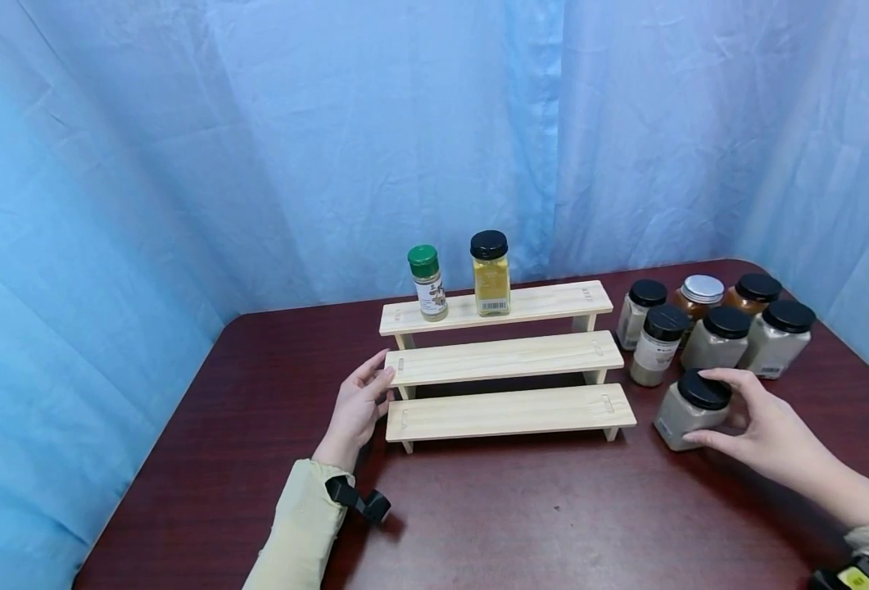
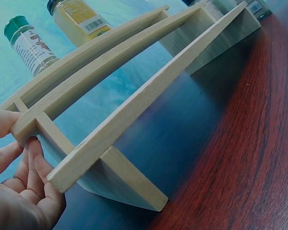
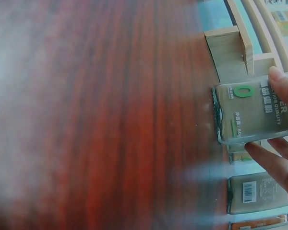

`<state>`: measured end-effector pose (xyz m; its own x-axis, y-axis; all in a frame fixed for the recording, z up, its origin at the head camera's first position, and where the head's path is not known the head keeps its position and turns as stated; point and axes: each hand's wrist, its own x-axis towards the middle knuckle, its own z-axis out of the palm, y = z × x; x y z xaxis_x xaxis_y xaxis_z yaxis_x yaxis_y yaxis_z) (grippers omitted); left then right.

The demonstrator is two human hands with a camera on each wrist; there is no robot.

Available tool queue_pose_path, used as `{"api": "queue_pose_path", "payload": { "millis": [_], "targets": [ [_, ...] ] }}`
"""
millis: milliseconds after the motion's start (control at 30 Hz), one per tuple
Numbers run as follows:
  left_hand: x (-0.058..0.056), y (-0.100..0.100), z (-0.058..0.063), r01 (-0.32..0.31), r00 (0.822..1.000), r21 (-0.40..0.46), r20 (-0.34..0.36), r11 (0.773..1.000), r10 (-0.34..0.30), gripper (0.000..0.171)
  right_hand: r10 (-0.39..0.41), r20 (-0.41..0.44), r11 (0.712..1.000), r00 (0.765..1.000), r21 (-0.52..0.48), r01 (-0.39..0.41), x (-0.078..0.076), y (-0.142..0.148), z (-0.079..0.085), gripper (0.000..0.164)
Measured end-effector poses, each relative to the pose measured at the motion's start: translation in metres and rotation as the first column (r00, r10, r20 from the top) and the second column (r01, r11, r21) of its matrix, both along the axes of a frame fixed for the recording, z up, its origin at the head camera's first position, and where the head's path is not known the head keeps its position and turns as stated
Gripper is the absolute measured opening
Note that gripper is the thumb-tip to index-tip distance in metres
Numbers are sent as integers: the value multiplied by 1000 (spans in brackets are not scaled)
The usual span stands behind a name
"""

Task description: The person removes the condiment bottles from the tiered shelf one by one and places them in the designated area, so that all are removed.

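A three-tier wooden spice rack (image 1: 508,360) stands on the dark red table. My left hand (image 1: 356,407) pinches the left end of its middle tier, thumb above and fingers curled below, as the left wrist view shows. On the top tier are a green-capped spice bottle (image 1: 432,295) and a black-lidded jar of yellow powder (image 1: 491,283). To the right of the rack, my right hand (image 1: 769,430) grips a square spice jar (image 1: 677,418) with greyish powder and a black lid. That jar (image 3: 249,112) tilts slightly; thumb and fingers are on opposite sides.
Behind the held jar stands a group of spice jars: a black-capped shaker (image 1: 654,356), a silver-lidded jar (image 1: 702,288), a grey-powder jar (image 1: 714,351), a pale jar (image 1: 773,344) and others. Blue curtains (image 1: 375,147) hang around the table (image 1: 522,508).
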<state>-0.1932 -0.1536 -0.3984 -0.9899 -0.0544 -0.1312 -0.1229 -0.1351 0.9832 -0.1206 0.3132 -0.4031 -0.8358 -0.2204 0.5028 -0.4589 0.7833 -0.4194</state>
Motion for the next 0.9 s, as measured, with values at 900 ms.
{"api": "queue_pose_path", "payload": {
  "millis": [900],
  "targets": [
    [0, 0, -1, -14, 1000, 11, 5, 1000, 14, 46, 11, 76, 998, 997, -64, -6, -12, -5, 4, 80]
  ]
}}
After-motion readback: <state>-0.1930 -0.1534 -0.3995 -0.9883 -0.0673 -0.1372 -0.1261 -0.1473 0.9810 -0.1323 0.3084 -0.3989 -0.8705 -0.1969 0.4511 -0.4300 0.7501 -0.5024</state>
